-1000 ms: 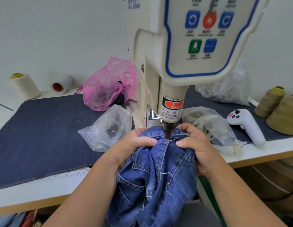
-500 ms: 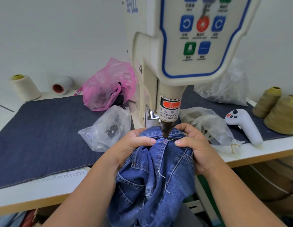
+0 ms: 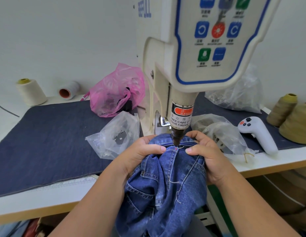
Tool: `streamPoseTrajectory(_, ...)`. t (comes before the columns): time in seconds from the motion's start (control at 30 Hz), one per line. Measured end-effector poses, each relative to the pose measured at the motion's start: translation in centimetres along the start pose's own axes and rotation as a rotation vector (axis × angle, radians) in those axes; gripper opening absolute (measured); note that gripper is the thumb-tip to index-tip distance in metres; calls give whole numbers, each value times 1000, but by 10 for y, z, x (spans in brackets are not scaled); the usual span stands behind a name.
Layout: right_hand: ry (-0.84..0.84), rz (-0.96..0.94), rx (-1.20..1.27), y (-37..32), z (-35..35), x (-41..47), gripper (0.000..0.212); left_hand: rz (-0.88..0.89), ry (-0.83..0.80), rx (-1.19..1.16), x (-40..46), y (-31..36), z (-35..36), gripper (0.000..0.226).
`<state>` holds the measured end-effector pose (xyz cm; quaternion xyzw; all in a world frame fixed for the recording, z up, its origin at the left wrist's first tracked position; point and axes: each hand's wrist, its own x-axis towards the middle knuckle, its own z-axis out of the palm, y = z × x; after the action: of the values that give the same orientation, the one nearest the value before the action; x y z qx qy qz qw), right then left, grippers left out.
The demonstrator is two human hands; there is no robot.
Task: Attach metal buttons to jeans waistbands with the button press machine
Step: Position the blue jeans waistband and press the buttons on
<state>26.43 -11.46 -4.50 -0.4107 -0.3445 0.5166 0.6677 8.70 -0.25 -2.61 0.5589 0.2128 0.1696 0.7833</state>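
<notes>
Blue jeans are bunched at the table's front edge, with their waistband pushed under the dark punch tip of the cream button press machine. My left hand grips the denim to the left of the punch, thumb along the waistband. My right hand grips it on the right, thumb pointing at the punch. A small red light dot shows on the waistband between my thumbs. No metal button is visible under the tip.
A dark denim mat covers the table. A clear bag of metal parts and a pink bag lie left of the machine; clear bags and a white controller lie to the right. Thread cones stand at both ends.
The punch tip has come down closer onto the waistband. Both hands keep their grip on the jeans; the view has shifted slightly.
</notes>
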Motion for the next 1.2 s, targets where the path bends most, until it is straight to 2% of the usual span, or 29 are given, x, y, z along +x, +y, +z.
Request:
streamPoseTrajectory(0.17,0,7,-12,1,-1,0,40,-2,2,-13,1,-1,-1,52)
streamPoseTrajectory(0.4,-6,2,-3,1,-2,0,40,8,11,-9,2,-2,-1,41)
streamPoseTrajectory(0.93,-24,-7,31,-1,-1,-2,36,-6,-2,9,0,-1,-1,42)
streamPoseTrajectory(1.2,-22,-12,51,-1,0,-1,36,-12,16,30,0,0,-1,53)
